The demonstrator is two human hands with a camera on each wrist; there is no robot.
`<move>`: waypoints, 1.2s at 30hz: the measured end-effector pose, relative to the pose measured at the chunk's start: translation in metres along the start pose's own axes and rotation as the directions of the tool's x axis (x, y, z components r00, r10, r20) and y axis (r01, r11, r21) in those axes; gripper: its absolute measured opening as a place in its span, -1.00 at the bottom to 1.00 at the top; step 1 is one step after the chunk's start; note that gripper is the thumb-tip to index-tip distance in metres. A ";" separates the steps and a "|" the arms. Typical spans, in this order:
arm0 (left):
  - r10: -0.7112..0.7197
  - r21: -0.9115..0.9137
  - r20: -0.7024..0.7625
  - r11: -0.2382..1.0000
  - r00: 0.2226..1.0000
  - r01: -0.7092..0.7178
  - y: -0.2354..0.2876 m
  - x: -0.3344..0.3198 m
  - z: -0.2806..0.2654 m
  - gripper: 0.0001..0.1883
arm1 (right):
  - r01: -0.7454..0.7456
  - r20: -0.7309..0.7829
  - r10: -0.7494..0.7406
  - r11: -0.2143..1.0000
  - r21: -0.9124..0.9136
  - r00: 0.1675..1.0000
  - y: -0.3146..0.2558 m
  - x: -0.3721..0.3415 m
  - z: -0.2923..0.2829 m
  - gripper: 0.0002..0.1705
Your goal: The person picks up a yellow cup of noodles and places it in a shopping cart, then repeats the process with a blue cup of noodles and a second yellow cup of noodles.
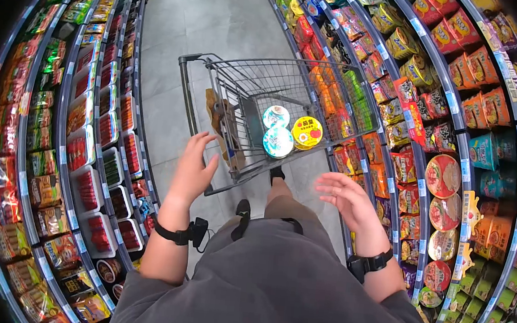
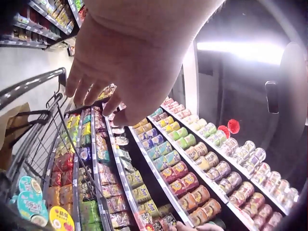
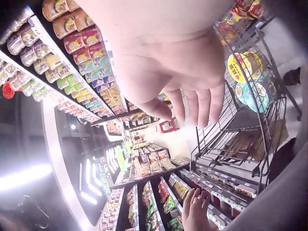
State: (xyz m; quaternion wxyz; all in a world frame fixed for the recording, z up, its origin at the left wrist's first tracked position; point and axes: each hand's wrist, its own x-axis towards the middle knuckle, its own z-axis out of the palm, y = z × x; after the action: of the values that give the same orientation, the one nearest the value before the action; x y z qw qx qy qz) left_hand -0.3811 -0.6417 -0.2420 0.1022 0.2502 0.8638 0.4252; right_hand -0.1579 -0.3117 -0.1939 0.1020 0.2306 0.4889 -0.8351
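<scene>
A grey wire shopping cart stands ahead of the person, turned at an angle. Two teal-and-white lidded tubs and a yellow-lidded tub sit together in its basket. My left hand hovers close to the cart's handle end, fingers loosely extended and holding nothing. Out to the right, my right hand is raised between the cart and the shelf, its fingers relaxed and slightly bent, also holding nothing. In the right wrist view, the hand hangs fingers downward beside the wire basket.
Packaged goods crowd the left shelves and the right shelves. Round instant-noodle bowls line one right-hand tier. A brown cardboard-like piece lies at the cart's handle end. Grey tiled floor runs ahead along the aisle.
</scene>
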 end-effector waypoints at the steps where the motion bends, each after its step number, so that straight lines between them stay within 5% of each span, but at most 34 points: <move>1: 0.017 -0.001 0.023 1.000 1.000 -0.017 0.004 0.012 0.009 -0.55 | 0.020 -0.036 -0.020 1.000 0.022 0.999 -0.003 0.011 -0.010 -0.51; 8: 0.011 -0.002 0.150 1.000 0.989 -0.011 -0.019 0.092 0.093 -0.57 | -0.055 -0.117 0.070 0.990 0.127 0.991 0.009 0.135 -0.081 -0.56; 11: -0.249 -0.069 0.283 0.958 0.926 0.278 -0.033 0.118 0.136 -0.57 | -0.226 -0.153 0.239 0.969 0.101 0.959 0.048 0.197 -0.108 -0.54; 14: -0.267 0.055 0.375 0.962 0.888 0.266 -0.073 0.136 0.187 -0.55 | -0.358 -0.175 0.380 0.922 0.146 0.908 0.089 0.249 -0.131 -0.58; 17: -0.414 0.112 0.468 0.904 0.781 0.413 -0.094 0.150 0.233 -0.54 | -0.396 -0.184 0.498 0.824 0.404 0.848 0.109 0.281 -0.132 -0.72; 20: -0.505 0.197 0.568 0.850 0.650 0.488 -0.109 0.161 0.269 -0.51 | -0.451 -0.189 0.502 0.854 0.259 0.844 0.107 0.304 -0.131 -0.81; 22: -0.407 0.197 0.516 0.913 0.754 0.358 -0.109 0.167 0.286 -0.47 | -0.501 -0.228 0.550 0.832 0.240 0.804 0.137 0.321 -0.144 -0.84; 28: -0.519 0.271 0.492 0.855 0.699 0.443 -0.140 0.177 0.322 -0.44 | -0.642 -0.221 0.655 0.754 0.137 0.722 0.168 0.342 -0.161 -0.83; 30: -0.673 0.266 0.495 0.719 0.549 0.642 -0.148 0.180 0.325 -0.46 | -0.675 -0.211 0.686 0.726 0.133 0.696 0.162 0.341 -0.162 -0.81; 32: -0.680 0.212 0.459 0.708 0.571 0.673 -0.156 0.175 0.328 -0.48 | -0.669 -0.208 0.678 0.733 0.119 0.705 0.159 0.342 -0.160 -0.78; 34: -0.717 0.227 0.419 0.677 0.557 0.701 -0.159 0.174 0.329 -0.50 | -0.733 -0.183 0.734 0.674 0.090 0.654 0.167 0.346 -0.162 -0.45; 36: -0.693 0.254 0.410 0.711 0.592 0.656 -0.159 0.174 0.325 -0.52 | -0.756 -0.137 0.755 0.652 0.062 0.641 0.170 0.348 -0.165 -0.38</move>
State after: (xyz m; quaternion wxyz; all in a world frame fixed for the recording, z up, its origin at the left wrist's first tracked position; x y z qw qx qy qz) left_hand -0.4586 -0.4108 -0.5617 0.4551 0.0047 0.8558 0.2460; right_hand -0.3471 -0.2350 -0.5617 0.4040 0.4755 0.3549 -0.6962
